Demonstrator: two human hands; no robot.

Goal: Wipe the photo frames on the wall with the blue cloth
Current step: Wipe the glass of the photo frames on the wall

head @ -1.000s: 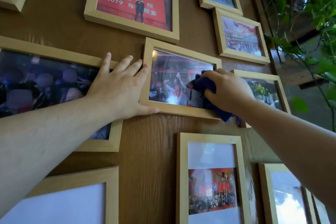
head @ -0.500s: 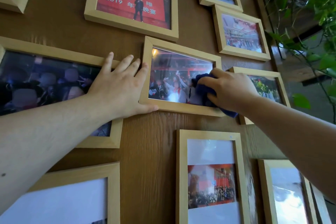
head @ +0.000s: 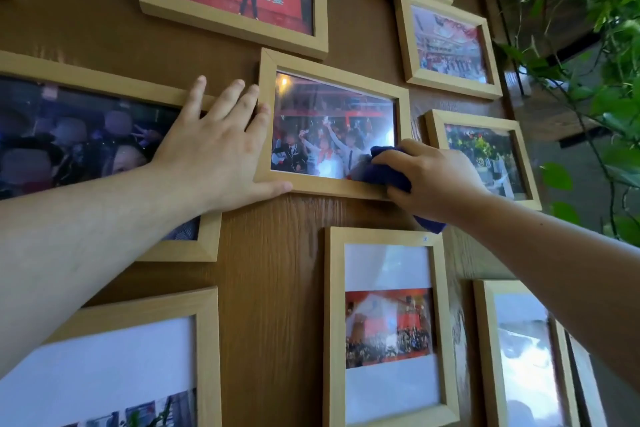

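Note:
Several light wooden photo frames hang on a brown wood-grain wall. My right hand (head: 429, 180) grips the blue cloth (head: 384, 172) and presses it on the lower right corner of the middle frame (head: 332, 71). A tail of the cloth hangs below my wrist. My left hand (head: 214, 152) lies flat with fingers spread against that frame's left edge, its thumb under the bottom rail, partly over the wide dark-photo frame (head: 104, 80) at the left.
Around the middle frame hang a red-banner frame (head: 235, 29) above, a tall frame (head: 330, 322) below, and smaller frames (head: 407, 45) (head: 434, 128) at the right. A green leafy plant (head: 595, 73) hangs at the far right, close to the wall.
My right hand has slid the cloth down from the right side of the glass to the frame's lower right corner. My left hand has stayed on the frame's left edge.

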